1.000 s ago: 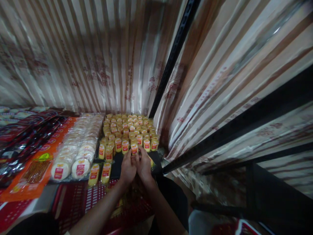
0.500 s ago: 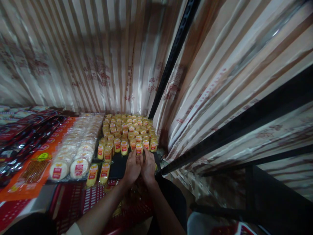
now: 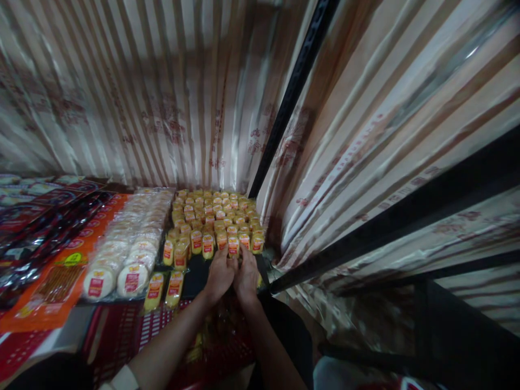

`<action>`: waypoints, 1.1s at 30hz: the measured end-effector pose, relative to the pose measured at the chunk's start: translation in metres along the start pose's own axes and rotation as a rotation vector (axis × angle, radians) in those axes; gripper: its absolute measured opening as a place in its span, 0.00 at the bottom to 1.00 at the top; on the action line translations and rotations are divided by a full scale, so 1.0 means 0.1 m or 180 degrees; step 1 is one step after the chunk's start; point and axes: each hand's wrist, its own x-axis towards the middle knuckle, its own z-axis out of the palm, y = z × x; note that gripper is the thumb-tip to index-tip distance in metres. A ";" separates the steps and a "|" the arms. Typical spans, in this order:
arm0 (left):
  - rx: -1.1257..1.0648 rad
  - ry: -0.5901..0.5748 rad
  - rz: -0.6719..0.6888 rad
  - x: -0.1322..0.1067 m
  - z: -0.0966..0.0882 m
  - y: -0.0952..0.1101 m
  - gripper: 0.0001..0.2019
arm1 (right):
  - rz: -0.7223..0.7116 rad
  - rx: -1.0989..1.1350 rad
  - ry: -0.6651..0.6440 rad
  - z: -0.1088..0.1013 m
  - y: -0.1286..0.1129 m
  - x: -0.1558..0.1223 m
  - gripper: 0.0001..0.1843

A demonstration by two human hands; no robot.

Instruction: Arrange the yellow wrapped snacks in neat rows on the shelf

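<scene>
Between my two hands stands a small yellow packaged cake [image 3: 233, 247] with a red label, at the front of the rows. My left hand [image 3: 221, 275] grips it from the left, and my right hand [image 3: 246, 273] closes on it from the right. Behind it are many more yellow packaged cakes [image 3: 219, 214] in upright rows, several with labels facing me. To the left, two wrapped cakes [image 3: 174, 288] lean at the front edge of the dark shelf surface [image 3: 196, 277]. My fingertips are partly hidden behind the cake.
Left of the cakes are rows of round white packaged biscuits [image 3: 133, 280], then orange snack packs [image 3: 60, 281] and dark shiny packs [image 3: 44, 233]. Below is a red plastic basket [image 3: 156, 325] with yellow packages. A black metal post [image 3: 290, 103] and rail [image 3: 390, 211] border the printed sheeting [image 3: 195, 103].
Both hands and the held cake have edged slightly forward, nearer the front row. The view has shifted a little.
</scene>
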 end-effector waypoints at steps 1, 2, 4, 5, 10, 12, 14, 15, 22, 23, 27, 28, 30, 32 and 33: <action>0.0024 0.0032 -0.0029 0.01 -0.01 0.01 0.25 | 0.0007 0.0088 -0.0007 0.02 -0.01 0.00 0.23; 0.0041 0.0064 -0.0046 0.01 -0.03 0.02 0.25 | 0.0026 0.0176 -0.0011 0.04 -0.02 0.01 0.23; 0.0062 0.0105 -0.0033 0.02 -0.05 0.03 0.25 | 0.0046 0.0311 -0.0016 0.07 -0.03 0.01 0.23; 0.0072 0.0108 -0.0018 0.03 -0.05 0.03 0.24 | 0.0041 0.0346 -0.0013 0.08 -0.03 0.00 0.23; 0.0179 0.0178 0.0184 0.00 -0.02 -0.01 0.24 | -0.0029 0.0236 0.0007 0.06 -0.03 -0.05 0.22; 0.0211 0.0209 0.0290 -0.03 0.01 -0.04 0.23 | -0.0053 0.0141 -0.0064 0.05 -0.02 -0.07 0.22; 0.0229 0.0159 0.0325 -0.04 0.02 -0.05 0.22 | -0.0058 0.0094 -0.0148 0.05 -0.02 -0.08 0.22; 0.0230 0.0124 0.0322 -0.04 0.02 -0.06 0.21 | -0.0052 0.0090 -0.0181 0.05 -0.02 -0.08 0.22; 0.0297 0.0116 0.0346 -0.03 -0.01 -0.09 0.22 | -0.0236 -0.0089 -0.0175 -0.06 -0.06 -0.05 0.21; 0.0298 0.0157 0.0375 -0.05 -0.01 -0.10 0.22 | -0.0286 -0.0168 -0.0115 -0.11 -0.06 -0.06 0.20; 0.0300 0.0183 0.0446 -0.16 0.06 -0.16 0.20 | -0.0405 -0.0554 0.0129 -0.26 0.03 -0.20 0.19; 0.0291 0.0155 0.0472 -0.19 0.10 -0.17 0.19 | -0.0410 -0.0653 0.0162 -0.27 0.07 -0.24 0.19; 0.0245 0.0058 0.0526 -0.24 0.16 -0.18 0.18 | -0.0382 -0.0832 0.0157 -0.28 0.14 -0.33 0.21; 0.0195 -0.0055 0.0533 -0.28 0.21 -0.18 0.19 | -0.0314 -0.0921 0.0105 -0.26 0.19 -0.38 0.22; 0.0172 -0.0121 0.0491 -0.29 0.23 -0.17 0.19 | -0.0275 -0.0923 0.0075 -0.25 0.21 -0.40 0.22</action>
